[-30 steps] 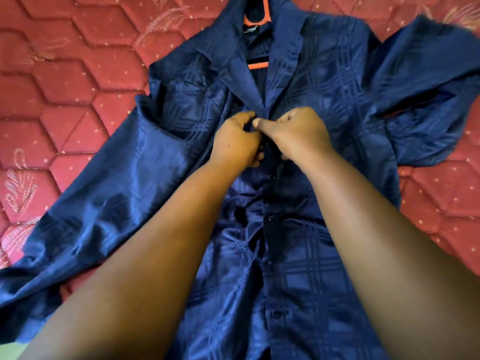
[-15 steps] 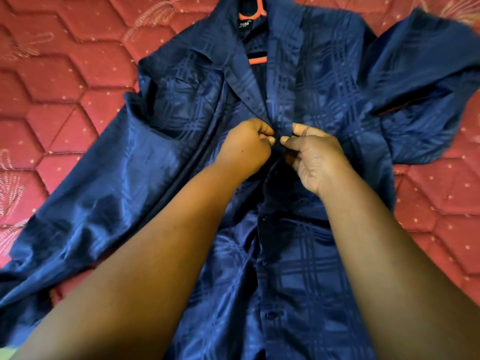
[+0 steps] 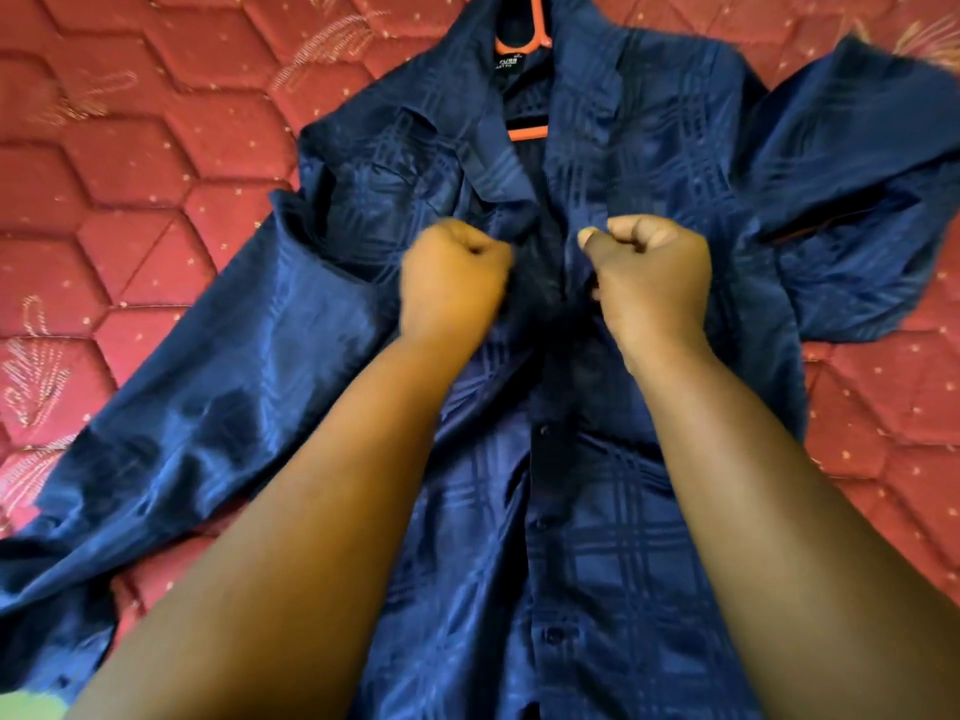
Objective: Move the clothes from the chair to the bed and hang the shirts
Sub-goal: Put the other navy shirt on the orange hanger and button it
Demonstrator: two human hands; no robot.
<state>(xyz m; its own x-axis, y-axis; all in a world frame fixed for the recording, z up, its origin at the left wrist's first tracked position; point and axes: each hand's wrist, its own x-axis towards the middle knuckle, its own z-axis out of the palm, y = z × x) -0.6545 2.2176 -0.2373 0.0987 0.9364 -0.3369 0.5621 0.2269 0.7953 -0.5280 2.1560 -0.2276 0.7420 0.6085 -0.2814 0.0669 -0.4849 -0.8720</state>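
While glossy navy checked shirt (image 3: 623, 511) lay front-up on red quilted bed (image 3: 130, 174), orange plastic hanger (image 3: 527, 133) sat inside collar. Left hand (image 3: 452, 283), right hand (image 3: 652, 283): fingers curled tight, pinching front edges apart at chest.

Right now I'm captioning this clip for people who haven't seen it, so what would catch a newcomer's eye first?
A shiny dark blue shirt lies spread across a red quilted mattress, filling most of the view. At its middle, the left hand and right hand are curled into fists at the two front edges, a little apart. At the top, an orange hanger shows inside the open collar.
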